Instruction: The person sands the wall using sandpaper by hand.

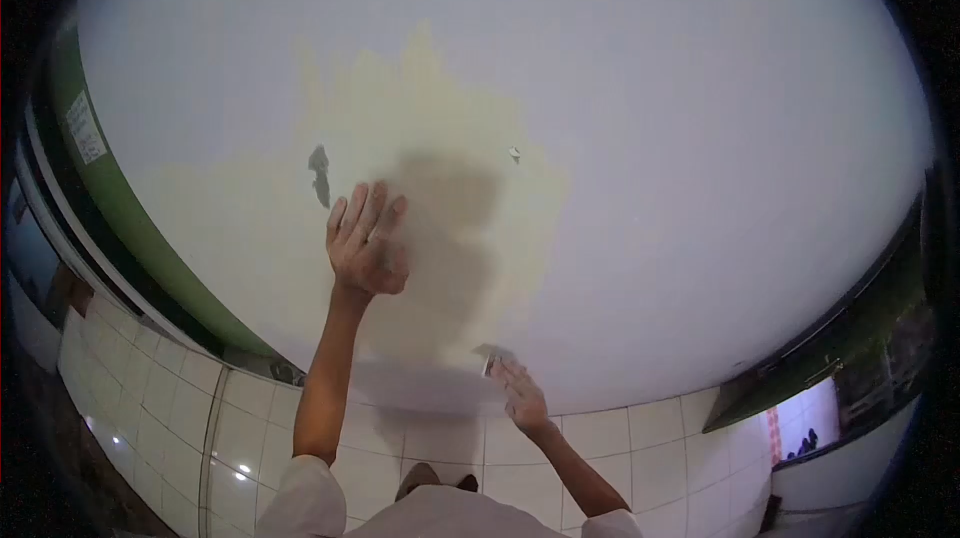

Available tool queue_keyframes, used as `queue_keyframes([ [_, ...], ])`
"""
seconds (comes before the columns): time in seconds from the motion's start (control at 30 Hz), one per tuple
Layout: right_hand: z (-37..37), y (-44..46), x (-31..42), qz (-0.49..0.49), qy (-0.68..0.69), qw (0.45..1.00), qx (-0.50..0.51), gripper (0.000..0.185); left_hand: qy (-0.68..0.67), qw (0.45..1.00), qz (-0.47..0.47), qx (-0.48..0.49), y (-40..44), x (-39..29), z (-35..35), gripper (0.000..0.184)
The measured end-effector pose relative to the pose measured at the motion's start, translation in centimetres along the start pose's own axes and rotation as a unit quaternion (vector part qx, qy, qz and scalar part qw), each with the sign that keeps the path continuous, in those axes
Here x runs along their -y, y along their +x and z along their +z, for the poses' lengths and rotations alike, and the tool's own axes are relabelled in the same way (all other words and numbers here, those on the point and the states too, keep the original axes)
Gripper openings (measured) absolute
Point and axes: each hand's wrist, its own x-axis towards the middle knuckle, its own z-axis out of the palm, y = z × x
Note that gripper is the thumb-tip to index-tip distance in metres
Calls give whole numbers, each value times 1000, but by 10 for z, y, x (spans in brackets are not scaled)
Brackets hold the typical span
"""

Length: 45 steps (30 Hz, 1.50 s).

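In front of me is a pale lilac-white wall point(680, 158) with a large yellowish patch point(440, 98) on it. My left hand point(368, 243) is raised at this patch with its fingers spread, just below and right of a grey bare spot point(319, 176). Nothing is in that hand, and I cannot tell whether its palm presses on the wall. Low on the wall, my right hand point(524, 398) has its fingers closed on a small flat block point(489, 366) held at the surface. Fingers cover most of the block, so its kind is unclear. A small chipped mark point(514, 154) lies higher up.
White floor tiles point(590, 453) run along the wall's foot, where my shoes point(418, 478) stand. A green edge with a paper note point(86, 128) borders the wall at left. At right, a dark green door frame point(780, 368) stands by a lit opening point(805, 418).
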Motion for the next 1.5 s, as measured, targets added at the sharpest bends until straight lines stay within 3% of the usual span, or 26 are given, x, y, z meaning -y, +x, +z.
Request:
queue_keyframes([
  [0.03, -16, 28, 8, -6, 13, 997, -75, 67, -4, 1000, -9, 5, -2, 0, 1, 51],
  [0.1, -66, 94, 45, -55, -53, 973, -217, 59, -1, 1000, -10, 2, -1, 1, -2, 51],
  [0.17, -110, 148, 68, -46, -54, 951, -301, 58, -3, 1000, -2, -6, -2, 1, -1, 51],
  [0.23, -134, 189, 77, -93, -123, 934, -322, 55, -12, 1000, -1, -5, -3, 4, 1, 52],
  [0.37, -108, 218, 58, -101, -207, 921, -314, 68, -11, 1000, 1, -11, -2, 4, 0, 50],
  [0.57, -20, 132, 19, -24, -168, 958, -232, 49, -11, 1000, 5, -26, 1, 0, 1, 50],
  [0.63, 10, 109, -11, -48, -188, 950, -246, 44, -13, 1000, 5, -25, -4, 2, 2, 51],
  [0.73, 7, 122, -23, -86, -195, 935, -284, 41, -9, 1000, 6, -9, -3, 4, 3, 53],
  [0.9, -39, 183, 9, -109, -194, 910, -350, 52, -11, 1000, 18, -15, -3, 3, 2, 55],
  [1.17, 5, 141, -5, -70, -159, 927, -332, 51, 7, 1000, 13, -16, -4, 3, 2, 55],
  [1.33, -25, 173, 18, -61, -99, 930, -348, 57, -10, 1000, 13, -19, -4, 4, 4, 55],
  [1.5, -41, 184, 31, -49, -139, 929, -340, 58, 2, 1000, 13, -10, -3, 3, 2, 54],
])
